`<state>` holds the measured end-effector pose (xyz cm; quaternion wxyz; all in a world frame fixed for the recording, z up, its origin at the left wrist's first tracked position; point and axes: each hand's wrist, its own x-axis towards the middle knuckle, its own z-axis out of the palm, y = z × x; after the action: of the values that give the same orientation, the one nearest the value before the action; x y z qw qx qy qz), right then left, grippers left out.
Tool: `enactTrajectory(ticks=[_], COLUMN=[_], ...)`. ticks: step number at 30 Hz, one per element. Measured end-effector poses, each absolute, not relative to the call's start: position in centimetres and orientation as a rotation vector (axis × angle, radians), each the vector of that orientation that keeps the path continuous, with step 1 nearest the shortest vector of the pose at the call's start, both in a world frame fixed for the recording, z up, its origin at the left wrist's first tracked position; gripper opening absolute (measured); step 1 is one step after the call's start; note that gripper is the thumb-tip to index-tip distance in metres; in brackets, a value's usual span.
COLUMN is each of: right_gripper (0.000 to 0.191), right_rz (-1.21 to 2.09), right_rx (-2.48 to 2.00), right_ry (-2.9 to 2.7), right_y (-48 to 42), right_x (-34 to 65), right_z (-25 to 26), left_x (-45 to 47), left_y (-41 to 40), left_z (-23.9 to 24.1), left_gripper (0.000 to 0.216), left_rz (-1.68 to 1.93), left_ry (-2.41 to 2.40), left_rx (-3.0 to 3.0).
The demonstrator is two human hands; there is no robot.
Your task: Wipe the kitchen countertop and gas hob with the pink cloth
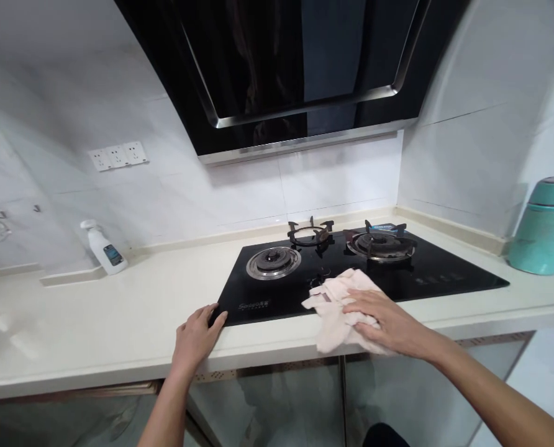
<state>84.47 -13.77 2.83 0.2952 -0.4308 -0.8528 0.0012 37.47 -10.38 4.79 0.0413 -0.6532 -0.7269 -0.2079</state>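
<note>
My right hand [382, 316] grips a pale pink cloth [335, 310], which lies bunched over the front edge of the black glass gas cooktop [263, 298] and hangs down past the counter's front edge. At the cooktop's front left corner rests my left hand [197, 338], thumb and fingers apart, holding nothing. The left burner [273, 262] shows its bare ring without a pan support. Its likely support, a black pan support [310, 233], stands near the back of the cooktop. Another pan support sits over the right burner [380, 244].
A black range hood [305, 74] slants out above the cooktop. On the left of the counter [174, 273] stands a white spray bottle [107, 248] by the wall. A teal lidded container [543, 230] is at the far right. Wall sockets [118, 155] are at the upper left.
</note>
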Motion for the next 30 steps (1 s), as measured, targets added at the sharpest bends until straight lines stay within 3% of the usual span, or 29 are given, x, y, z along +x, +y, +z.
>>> enactTrajectory(ticks=[8,22,30], right_gripper=[0.043,0.045,0.038], right_rz=[-0.108,-0.05,-0.139], right_rx=[-1.408,-1.539,-1.753], right_ry=[-2.07,-2.071,-1.974], right_y=[-13.4,-7.1,-2.8], right_x=[93.0,91.7,91.2], right_z=[0.5,4.9,4.8], left_x=[36.9,37.2,37.4], left_y=[-9.9,-10.0,-10.2], left_z=[4.1,4.5,4.5], left_gripper=[0.053,0.053,0.054], left_rz=[-0.652,-0.631,-0.605], left_ry=[-2.176,-2.201,-2.209], left_rx=[-1.987,-1.999,-2.011])
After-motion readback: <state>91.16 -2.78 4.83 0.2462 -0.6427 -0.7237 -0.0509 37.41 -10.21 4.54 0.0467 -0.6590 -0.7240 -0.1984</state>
